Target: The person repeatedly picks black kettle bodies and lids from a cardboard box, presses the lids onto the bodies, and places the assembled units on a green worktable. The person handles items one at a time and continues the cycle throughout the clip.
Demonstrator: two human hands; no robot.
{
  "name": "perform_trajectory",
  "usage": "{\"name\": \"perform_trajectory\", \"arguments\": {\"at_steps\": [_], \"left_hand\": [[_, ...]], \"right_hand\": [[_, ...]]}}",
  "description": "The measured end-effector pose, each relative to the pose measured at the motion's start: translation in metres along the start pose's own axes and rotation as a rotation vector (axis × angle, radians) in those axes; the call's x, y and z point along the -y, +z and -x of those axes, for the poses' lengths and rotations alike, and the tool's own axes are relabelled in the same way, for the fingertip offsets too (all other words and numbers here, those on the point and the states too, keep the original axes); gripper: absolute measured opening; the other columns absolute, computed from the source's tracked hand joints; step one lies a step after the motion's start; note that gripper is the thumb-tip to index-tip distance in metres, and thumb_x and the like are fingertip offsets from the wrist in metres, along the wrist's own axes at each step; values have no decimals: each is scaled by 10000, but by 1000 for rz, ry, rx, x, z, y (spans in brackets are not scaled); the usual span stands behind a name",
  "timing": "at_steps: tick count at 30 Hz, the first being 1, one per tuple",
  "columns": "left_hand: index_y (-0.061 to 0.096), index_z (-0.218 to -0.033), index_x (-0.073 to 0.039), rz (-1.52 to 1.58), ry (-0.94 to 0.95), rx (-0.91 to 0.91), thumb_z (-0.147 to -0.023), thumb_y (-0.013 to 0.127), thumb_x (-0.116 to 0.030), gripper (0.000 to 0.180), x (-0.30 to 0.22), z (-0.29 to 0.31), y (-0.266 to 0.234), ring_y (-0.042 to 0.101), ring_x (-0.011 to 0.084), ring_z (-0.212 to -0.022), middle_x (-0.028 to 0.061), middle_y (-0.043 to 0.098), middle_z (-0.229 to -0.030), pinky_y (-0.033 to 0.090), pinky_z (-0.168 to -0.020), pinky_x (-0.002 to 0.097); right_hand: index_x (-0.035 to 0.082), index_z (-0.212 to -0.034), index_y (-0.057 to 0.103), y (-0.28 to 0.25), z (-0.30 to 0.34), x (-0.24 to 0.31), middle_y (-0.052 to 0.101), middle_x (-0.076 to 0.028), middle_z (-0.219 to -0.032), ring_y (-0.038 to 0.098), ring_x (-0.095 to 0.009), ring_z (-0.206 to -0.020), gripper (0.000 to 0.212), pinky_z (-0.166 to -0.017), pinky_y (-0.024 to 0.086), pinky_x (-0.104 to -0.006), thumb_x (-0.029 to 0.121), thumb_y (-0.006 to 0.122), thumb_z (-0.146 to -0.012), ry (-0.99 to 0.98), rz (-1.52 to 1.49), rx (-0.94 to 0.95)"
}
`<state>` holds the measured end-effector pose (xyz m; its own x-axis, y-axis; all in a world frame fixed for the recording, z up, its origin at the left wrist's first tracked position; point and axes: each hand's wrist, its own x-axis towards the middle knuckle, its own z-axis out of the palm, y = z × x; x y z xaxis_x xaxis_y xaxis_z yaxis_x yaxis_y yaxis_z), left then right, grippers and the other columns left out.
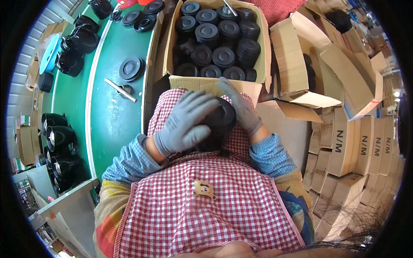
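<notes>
On my lap, against the red-and-white checked apron (206,219), rests a black round-topped piece (224,117), possibly a lidded jug; its lower body is mostly hidden. My left hand (186,121), in a grey glove, lies over its left side with fingers stretched and thumb apart. At its far right edge is my right hand (241,107), gloved the same, with extended fingers leaning alongside the top. Whether either palm presses on it I cannot tell. Just beyond my knees stands an open cardboard box (215,81) filled with several stacked black round lids (207,32).
Left of me runs a green workbench (114,124) with a loose black lid (131,69), a metal rod tool (121,90) and black glossy jugs (60,137). At right are opened cartons (297,64) and stacked cardboard boxes (344,146).
</notes>
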<state>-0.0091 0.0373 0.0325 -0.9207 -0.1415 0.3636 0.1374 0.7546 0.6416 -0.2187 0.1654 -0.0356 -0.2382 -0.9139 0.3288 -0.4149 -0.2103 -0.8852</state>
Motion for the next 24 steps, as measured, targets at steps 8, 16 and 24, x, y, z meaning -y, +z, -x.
{"name": "perform_trajectory", "arguments": {"at_steps": [8,16,24], "left_hand": [[446,-1502,-48,-20,-113,121,-1011,330,-615,759,46,0,25,323,484,-1448,230,425,-1541,153,-1200,576],[344,-1555,-58,-185,-67,131,-947,385,-732,908,6,-4,24,298,464,-1473,217,358,-1586,131,-1196,614],[343,-1549,-52,-274,-28,172,-956,392,-703,882,-7,-11,17,266,490,-1479,225,349,-1590,98,-1200,620]], "right_hand": [[-14,-1467,446,20,17,-4,528,-218,-1438,482,-324,-1374,482,-1169,338,-387,298,379,-1106,98,-57,100],[-3,-1461,458,12,4,-24,474,-238,-1483,431,-404,-1386,520,-1186,295,-456,347,351,-1091,-27,28,169],[12,-1451,477,1,-3,-31,467,-213,-1490,436,-375,-1375,517,-1183,291,-439,365,332,-1102,20,-43,211]]}}
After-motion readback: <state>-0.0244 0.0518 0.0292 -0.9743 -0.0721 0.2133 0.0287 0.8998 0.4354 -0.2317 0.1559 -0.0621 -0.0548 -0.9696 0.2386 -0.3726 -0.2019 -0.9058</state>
